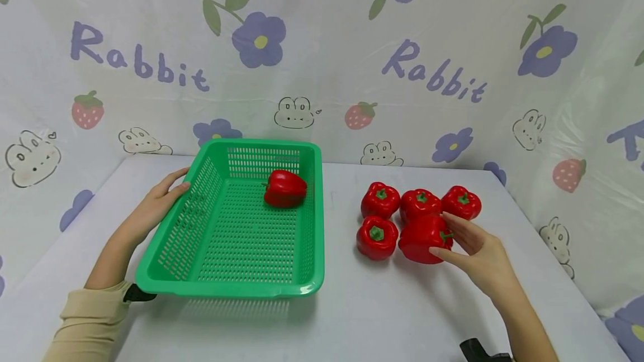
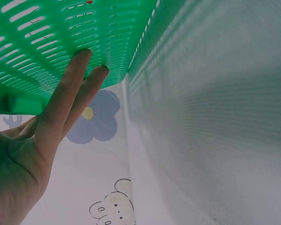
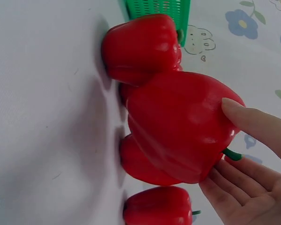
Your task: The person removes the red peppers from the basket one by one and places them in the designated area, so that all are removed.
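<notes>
My right hand (image 1: 480, 258) pinches a red bell pepper (image 1: 425, 239) between thumb and fingers, its green stem turned toward the palm. In the right wrist view the same bell pepper (image 3: 182, 124) is tilted above the white table. Several more red bell peppers (image 1: 376, 237) stand close around it, stems up. To the left is a green perforated basket (image 1: 228, 289) with one red bell pepper (image 1: 285, 189) lying on its side inside. My left hand (image 1: 153, 205) touches the basket's left side; in the left wrist view straight fingers (image 2: 67, 89) rest against its outer wall.
A white table (image 1: 362, 317) lies under everything. Behind it and to the right hangs a white cloth (image 1: 322, 32) printed with flowers, rabbits and strawberries. The basket's right rim stands left of the bell pepper group.
</notes>
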A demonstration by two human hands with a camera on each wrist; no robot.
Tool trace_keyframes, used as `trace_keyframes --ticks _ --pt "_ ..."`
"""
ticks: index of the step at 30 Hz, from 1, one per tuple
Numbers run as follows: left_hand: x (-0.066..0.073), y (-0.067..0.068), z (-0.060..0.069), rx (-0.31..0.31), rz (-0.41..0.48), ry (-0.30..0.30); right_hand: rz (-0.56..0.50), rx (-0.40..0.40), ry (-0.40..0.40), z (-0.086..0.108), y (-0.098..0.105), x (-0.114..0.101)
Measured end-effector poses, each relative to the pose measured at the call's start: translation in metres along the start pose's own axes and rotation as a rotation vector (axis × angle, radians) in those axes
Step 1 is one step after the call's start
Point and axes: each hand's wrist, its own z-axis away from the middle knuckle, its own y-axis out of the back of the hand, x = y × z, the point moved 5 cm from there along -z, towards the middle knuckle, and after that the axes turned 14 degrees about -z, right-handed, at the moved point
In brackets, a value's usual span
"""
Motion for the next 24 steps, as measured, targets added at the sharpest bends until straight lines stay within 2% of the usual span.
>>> trace_keyframes --ticks 12,24 --pt "-0.002 -0.001 -0.001 -0.001 0.000 -0.002 0.130 -0.030 0.014 -0.004 -0.009 0.002" --pt "-0.002 -0.002 -0.002 -0.001 -0.001 -0.017 0.147 -0.028 0.026 -0.006 -0.019 -0.001"
